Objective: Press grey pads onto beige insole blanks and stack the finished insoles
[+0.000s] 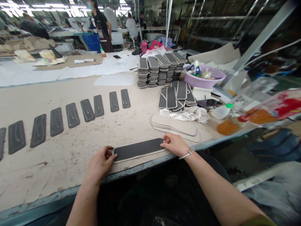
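Note:
A long dark grey panel with a pale beige border [139, 150] lies along the table's front edge. My left hand [101, 160] pinches its left end between thumb and curled fingers. At the opposite end, my right hand [175, 144] grips the panel's right tip; a bracelet circles that wrist. Just beyond the panel is a small stack of beige rounded strips [174, 125]. Several dark grey pieces with glossy streaks [72, 115] run in a slanting row across the left of the table [77, 166].
Neat stacks of bordered panels [155, 70] stand at the back, with a loose pile [174, 97] before them. A lilac basin [202, 80], white cloth [195, 114] and bottles of amber liquid [231, 125] occupy the right side. A person [102, 28] stands in the background.

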### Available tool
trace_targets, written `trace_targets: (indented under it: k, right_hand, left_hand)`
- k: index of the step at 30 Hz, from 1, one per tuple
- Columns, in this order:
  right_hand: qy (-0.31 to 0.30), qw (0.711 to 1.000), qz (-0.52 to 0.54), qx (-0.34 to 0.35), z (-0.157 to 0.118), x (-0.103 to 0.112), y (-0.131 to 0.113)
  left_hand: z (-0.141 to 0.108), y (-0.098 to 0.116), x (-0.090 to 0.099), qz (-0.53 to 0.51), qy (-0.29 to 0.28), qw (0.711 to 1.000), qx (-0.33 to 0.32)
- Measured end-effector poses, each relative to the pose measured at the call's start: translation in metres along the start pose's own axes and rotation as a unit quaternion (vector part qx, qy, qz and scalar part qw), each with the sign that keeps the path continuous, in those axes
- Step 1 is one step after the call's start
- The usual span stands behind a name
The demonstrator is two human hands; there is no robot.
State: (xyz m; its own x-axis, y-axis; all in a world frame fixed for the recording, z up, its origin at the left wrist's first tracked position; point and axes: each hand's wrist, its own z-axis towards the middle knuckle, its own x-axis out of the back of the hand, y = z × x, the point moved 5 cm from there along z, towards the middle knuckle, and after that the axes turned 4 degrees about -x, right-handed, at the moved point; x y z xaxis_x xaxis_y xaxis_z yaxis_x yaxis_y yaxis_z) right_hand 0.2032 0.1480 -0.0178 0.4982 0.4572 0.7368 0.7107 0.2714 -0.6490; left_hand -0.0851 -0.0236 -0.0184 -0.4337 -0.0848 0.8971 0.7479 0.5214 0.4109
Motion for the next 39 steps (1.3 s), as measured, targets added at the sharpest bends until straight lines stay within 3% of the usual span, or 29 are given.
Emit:
trace_targets:
  k: [13, 17, 20, 22, 25, 27, 29, 33, 39]
  right_hand:
    - [0.016, 0.996, -0.078, 0.037, -0.006, 0.001, -0.009]
    - [0.057, 0.985, -0.154, 0.044, -0.013, 0.011, -0.012]
    - [0.104, 0.978, -0.162, 0.074, -0.023, 0.009, -0.036]
    - [0.088, 0.973, -0.149, 0.15, -0.033, -0.011, -0.068]
    - [0.011, 0.956, -0.142, 0.258, -0.052, -0.06, -0.124]
    - [-0.017, 0.948, -0.141, 0.285, -0.06, -0.092, -0.15]
    - [-0.035, 0.95, -0.141, 0.277, -0.061, -0.115, -0.161]
    - [-0.069, 0.947, -0.159, 0.269, -0.053, -0.128, -0.144]
    - [-0.052, 0.956, -0.226, 0.179, -0.05, -0.073, -0.068]
  left_hand:
    - [0.001, 0.007, 0.0, 0.011, -0.015, 0.999, -0.04]
    - [0.001, 0.008, 0.001, 0.01, -0.023, 0.999, -0.04]
    - [0.001, 0.007, 0.001, -0.004, -0.027, 0.999, -0.036]
    - [0.002, 0.007, 0.001, -0.005, -0.025, 0.999, -0.036]
    - [0.001, 0.008, 0.001, 0.0, -0.02, 0.999, -0.045]
    - [-0.001, 0.01, 0.002, -0.002, -0.016, 0.998, -0.056]
    - [-0.003, 0.011, 0.003, -0.007, -0.011, 0.998, -0.06]
    - [-0.003, 0.008, 0.001, -0.016, -0.002, 0.998, -0.053]
    - [-0.004, 0.007, 0.002, -0.009, -0.01, 0.999, -0.044]
